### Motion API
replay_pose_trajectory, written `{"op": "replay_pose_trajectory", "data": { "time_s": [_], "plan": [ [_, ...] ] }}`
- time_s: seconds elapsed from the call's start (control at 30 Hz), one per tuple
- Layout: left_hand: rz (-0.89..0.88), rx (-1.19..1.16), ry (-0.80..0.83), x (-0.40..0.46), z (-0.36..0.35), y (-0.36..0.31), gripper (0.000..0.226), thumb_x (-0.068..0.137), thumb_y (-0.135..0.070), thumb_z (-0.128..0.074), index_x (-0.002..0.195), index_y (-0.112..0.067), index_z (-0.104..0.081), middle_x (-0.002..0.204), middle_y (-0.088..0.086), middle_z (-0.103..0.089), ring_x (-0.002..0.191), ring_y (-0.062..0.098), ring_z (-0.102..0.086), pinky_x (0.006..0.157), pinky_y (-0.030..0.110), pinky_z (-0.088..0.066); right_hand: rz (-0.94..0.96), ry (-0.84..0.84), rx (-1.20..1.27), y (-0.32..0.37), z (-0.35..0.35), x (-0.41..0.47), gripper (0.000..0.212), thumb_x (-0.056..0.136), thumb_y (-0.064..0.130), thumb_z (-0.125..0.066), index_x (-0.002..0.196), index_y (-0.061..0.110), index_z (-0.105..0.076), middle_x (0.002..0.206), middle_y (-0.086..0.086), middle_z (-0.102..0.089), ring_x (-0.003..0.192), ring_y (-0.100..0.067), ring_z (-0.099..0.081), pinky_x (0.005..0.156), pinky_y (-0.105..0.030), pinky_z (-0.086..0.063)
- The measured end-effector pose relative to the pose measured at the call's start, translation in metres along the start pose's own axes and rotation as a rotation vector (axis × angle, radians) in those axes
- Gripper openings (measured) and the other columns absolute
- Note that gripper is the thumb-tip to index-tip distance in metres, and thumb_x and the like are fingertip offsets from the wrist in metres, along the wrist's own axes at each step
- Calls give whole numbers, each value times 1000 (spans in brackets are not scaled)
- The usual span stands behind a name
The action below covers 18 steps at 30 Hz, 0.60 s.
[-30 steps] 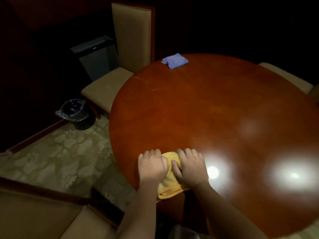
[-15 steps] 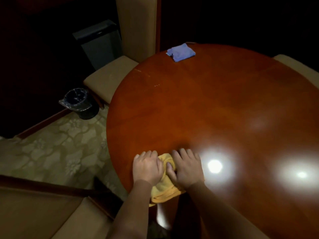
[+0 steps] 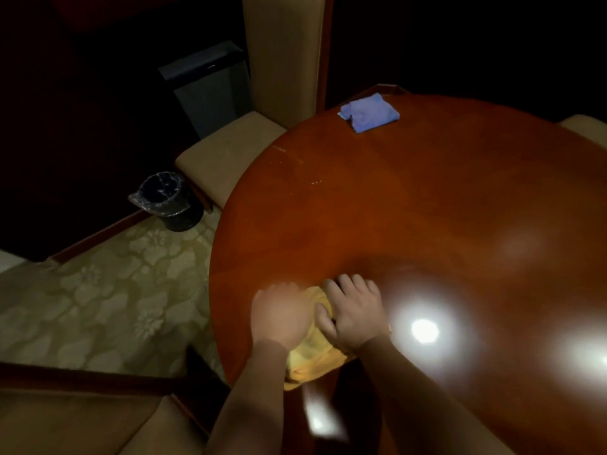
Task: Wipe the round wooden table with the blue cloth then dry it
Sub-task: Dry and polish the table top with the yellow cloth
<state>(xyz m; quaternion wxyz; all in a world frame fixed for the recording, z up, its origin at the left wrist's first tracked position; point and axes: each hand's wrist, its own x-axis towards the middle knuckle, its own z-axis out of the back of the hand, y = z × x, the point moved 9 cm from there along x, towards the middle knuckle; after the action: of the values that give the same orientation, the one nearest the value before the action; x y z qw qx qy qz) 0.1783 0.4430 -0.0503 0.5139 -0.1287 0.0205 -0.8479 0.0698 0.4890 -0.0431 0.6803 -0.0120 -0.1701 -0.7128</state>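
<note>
Both hands lie side by side, fingers flat and pressing on a crumpled yellow cloth (image 3: 315,356): the left hand (image 3: 281,315) on its left part, the right hand (image 3: 356,311) on its right. The cloth sits at the near edge of the round reddish-brown wooden table (image 3: 410,208) (glossy, with bright light reflections). The folded blue cloth (image 3: 369,115) lies untouched at the far edge, well apart from the hands.

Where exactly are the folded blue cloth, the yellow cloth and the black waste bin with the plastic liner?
Folded blue cloth (image 3: 369,112): head view, middle of its top fold.
Yellow cloth (image 3: 315,357): head view, bare part between the wrists.
Black waste bin with plastic liner (image 3: 163,194): head view, liner at the rim.
</note>
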Motion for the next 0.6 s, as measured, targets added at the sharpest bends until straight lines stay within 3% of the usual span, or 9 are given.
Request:
{"op": "replay_pose_trajectory", "data": {
  "time_s": [0.27,0.6],
  "plan": [
    [-54,10,-84,69,-4,12,30,80,-24,-35,62,-13,-56,57,1,-54,53,23,-54,54,31,-42,-94,-84,-1,-16,-9,57,32,79,42,-48,83,13,-62,73,-5,-53,69,-27,-50,63,-36,-31],
    [92,-19,-116,169,-26,52,34,81,-24,-33,59,-14,-56,54,0,-53,50,20,-52,53,32,-41,8,-43,-25,-39,-39,174,37,83,44,-44,89,14,-63,76,-3,-54,70,-25,-50,63,-35,-30]
  ]
}}
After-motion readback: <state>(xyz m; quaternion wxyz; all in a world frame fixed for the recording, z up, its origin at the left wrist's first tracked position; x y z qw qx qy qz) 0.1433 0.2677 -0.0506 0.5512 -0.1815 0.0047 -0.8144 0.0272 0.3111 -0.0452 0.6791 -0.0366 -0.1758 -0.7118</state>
